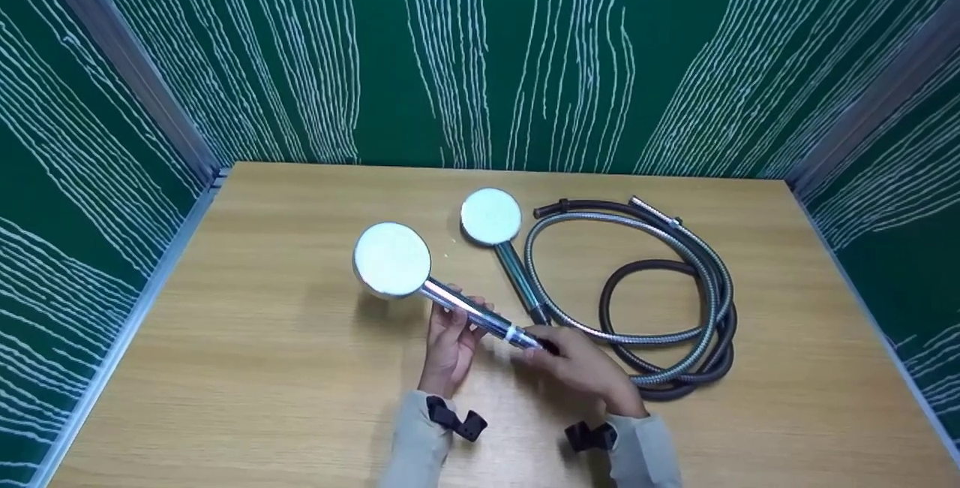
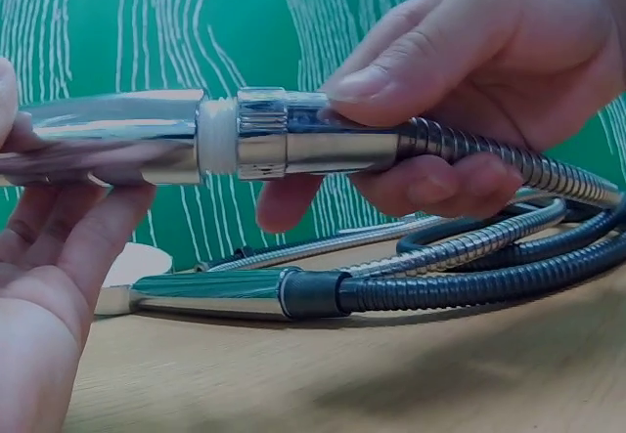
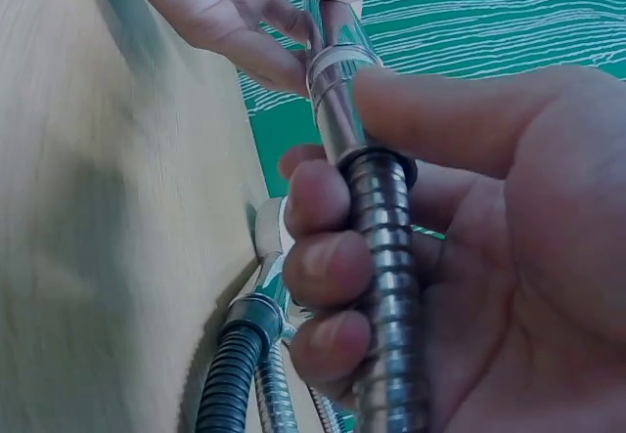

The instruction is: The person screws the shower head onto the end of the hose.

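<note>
My left hand (image 1: 448,353) holds a chrome shower head (image 1: 391,259) by its handle, its round white face turned up to the left. At the handle's end, my right hand (image 1: 581,366) grips the chrome connector (image 2: 323,138) of a ribbed metal shower hose (image 3: 381,247). Between handle and connector, a band of white thread (image 2: 218,137) shows in the left wrist view. In the right wrist view, curled fingers (image 3: 328,267) wrap the hose just below the connector. Both parts line up end to end, above the table.
A second shower head (image 1: 491,216) lies on the wooden table (image 1: 262,368), a black collar (image 2: 318,294) and dark ribbed hose at its handle end. Coiled silver and dark hoses (image 1: 724,308) lie to the right. Green walls (image 1: 690,45) with white lines enclose the table's back and sides.
</note>
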Available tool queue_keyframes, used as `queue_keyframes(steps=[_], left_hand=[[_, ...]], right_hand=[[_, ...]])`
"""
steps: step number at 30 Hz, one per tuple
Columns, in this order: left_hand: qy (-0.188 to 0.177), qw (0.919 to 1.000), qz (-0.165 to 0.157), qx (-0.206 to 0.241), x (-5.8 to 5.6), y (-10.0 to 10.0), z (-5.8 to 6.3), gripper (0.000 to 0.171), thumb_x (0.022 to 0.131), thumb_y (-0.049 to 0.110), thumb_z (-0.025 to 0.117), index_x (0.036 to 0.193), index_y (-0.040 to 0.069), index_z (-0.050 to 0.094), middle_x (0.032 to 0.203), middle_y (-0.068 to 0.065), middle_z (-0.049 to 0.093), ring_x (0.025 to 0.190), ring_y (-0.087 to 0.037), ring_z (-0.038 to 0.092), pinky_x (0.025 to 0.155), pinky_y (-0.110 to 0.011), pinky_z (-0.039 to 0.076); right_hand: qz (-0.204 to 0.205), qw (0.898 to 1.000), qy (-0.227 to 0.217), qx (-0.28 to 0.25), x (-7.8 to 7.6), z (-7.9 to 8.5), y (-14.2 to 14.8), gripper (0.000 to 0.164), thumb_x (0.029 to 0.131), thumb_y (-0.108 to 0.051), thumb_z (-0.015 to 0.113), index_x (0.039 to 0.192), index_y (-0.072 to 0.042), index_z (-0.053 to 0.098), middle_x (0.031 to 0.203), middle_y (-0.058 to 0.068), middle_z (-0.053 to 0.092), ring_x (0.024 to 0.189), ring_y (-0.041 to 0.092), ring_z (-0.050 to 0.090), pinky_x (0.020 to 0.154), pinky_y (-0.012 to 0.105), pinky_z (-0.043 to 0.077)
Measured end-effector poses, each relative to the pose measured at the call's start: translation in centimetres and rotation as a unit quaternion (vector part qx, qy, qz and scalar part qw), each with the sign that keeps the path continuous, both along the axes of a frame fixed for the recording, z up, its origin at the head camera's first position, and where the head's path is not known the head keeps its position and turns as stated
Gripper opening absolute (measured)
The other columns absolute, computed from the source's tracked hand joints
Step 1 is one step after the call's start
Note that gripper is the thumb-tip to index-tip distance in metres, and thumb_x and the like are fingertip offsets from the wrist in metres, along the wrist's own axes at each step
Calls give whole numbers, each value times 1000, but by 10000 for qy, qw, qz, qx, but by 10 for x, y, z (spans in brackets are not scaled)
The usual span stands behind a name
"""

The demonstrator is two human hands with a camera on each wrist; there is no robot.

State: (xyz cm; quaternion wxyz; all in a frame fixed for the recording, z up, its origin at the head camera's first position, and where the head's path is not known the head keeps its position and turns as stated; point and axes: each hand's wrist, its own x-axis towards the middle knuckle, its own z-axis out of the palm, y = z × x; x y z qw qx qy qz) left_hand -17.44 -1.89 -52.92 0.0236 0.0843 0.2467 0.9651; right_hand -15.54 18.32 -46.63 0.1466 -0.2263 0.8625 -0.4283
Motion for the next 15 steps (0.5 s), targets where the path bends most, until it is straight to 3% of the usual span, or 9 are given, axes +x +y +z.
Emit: queue_keyframes(steps=[8,15], left_hand=[[216,9995,224,-103,-3,3,1,24,90,17,60,111,20,50,100,-1,68,99,-19,67,91,-36,58],[-209,9987,436,-168,-2,3,0,31,85,20,66,111,18,48,98,-3,66,97,-20,67,90,-37,59]], right_hand=[[-841,9946,611,-58,-2,-2,-6,18,86,-16,69,100,-15,57,85,-2,60,74,13,49,64,21,42],[-1485,9859,761,-148,-2,-11,-16,19,80,-16,75,95,-18,62,81,-5,63,72,11,52,64,20,45]])
